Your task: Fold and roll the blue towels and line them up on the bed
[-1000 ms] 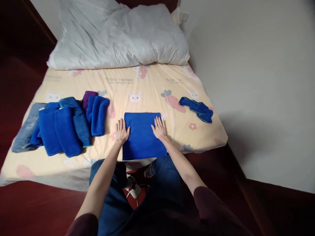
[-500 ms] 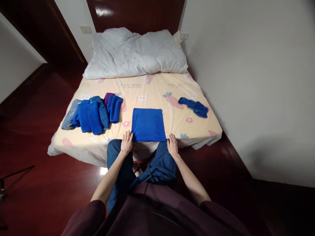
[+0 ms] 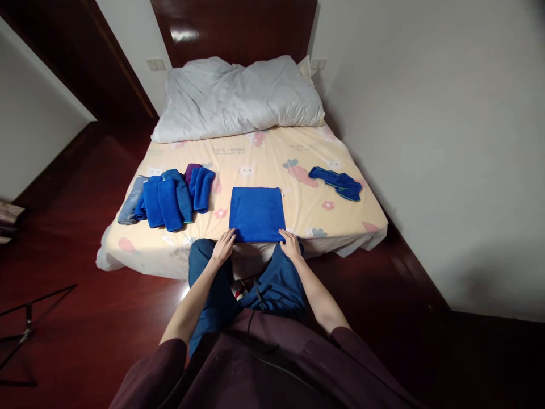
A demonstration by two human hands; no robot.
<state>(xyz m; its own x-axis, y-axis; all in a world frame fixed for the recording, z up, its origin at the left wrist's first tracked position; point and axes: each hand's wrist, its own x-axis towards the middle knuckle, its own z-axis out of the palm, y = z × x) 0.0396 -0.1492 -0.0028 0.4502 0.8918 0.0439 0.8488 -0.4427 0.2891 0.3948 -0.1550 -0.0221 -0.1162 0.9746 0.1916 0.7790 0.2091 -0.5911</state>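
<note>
A blue towel (image 3: 258, 211), folded into a flat square, lies at the near edge of the bed. My left hand (image 3: 223, 246) is closed on its near left corner, fingers over the top and the thumb mostly hidden. At the near right corner, my right hand (image 3: 290, 245) pinches the cloth in the same way. Left of the square is a group of folded and rolled cloths (image 3: 162, 201), mostly blue, with a purple one (image 3: 193, 172) behind and a grey-blue one (image 3: 131, 204) at the outer end.
A crumpled blue cloth with green edging (image 3: 338, 183) lies on the right of the patterned bed sheet (image 3: 255, 159). A white quilt (image 3: 238, 102) is bunched against the headboard (image 3: 238, 28). The wall (image 3: 426, 142) runs close along the right side. A black stand (image 3: 28, 324) is on the floor at left.
Both hands have moved inward from beside the blue towel onto its near corners, and their fingers have closed on it. The view has shifted slightly left; the other cloths stay put.
</note>
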